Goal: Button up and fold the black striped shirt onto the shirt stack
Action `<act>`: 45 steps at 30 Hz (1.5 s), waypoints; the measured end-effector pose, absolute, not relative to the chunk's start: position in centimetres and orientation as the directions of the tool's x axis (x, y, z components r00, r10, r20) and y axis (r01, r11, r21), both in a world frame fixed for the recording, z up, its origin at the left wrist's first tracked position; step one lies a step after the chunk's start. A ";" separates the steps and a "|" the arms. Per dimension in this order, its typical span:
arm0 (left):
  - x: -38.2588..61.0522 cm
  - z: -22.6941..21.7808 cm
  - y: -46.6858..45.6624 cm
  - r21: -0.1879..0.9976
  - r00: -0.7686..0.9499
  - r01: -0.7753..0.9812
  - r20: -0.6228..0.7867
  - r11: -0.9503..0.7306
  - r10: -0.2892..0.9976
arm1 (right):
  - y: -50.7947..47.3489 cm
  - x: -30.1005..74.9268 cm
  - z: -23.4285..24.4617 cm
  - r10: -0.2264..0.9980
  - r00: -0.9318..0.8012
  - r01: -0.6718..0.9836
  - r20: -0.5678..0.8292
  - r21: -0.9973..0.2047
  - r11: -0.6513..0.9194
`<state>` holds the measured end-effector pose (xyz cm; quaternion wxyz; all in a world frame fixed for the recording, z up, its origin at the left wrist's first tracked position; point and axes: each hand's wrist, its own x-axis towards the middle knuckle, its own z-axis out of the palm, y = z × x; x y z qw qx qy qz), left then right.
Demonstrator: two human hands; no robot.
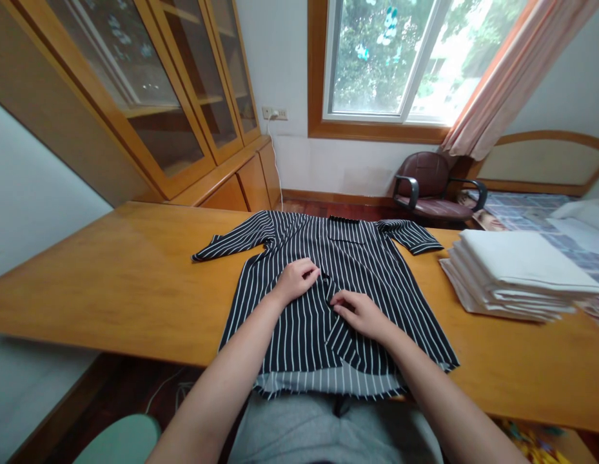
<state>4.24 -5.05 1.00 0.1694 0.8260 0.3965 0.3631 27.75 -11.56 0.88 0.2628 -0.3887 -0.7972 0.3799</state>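
Note:
A black shirt with white stripes [299, 335] lies spread on the wooden table, its sleeves out to both sides and its collar at the far end. Its hem hangs over the near table edge, showing the paler inner side. My left hand [298, 280] rests on the middle of the shirt, fingers curled in on the front edge. Lower and to the right, my right hand [361, 314] pinches the shirt's front opening, where the cloth is folded and slightly raised. The fingertips of both hands are partly hidden.
On the right of the table [110, 283] stands a stack of folded white cloths [521, 270]. Behind it are a dark red armchair [425, 183] and a bed [531, 212]. A glass-door cabinet [202, 154] stands at the far left; a pale green stool [120, 441] is below.

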 end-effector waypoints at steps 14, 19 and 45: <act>6.0 2.2 -11.2 0.596 0.532 0.533 0.316 -0.601 0.785 | -11.5 28.2 0.5 0.857 -0.497 0.391 0.135 -0.847 0.360; 5.9 1.2 -12.2 0.535 0.542 0.587 0.299 -0.608 0.785 | -11.5 28.2 0.6 0.862 -0.488 0.374 0.139 -0.859 0.350; 5.8 0.2 -12.2 0.407 0.607 0.552 0.402 -0.728 0.685 | -11.9 27.6 1.0 0.807 -0.555 0.496 0.200 -0.700 0.514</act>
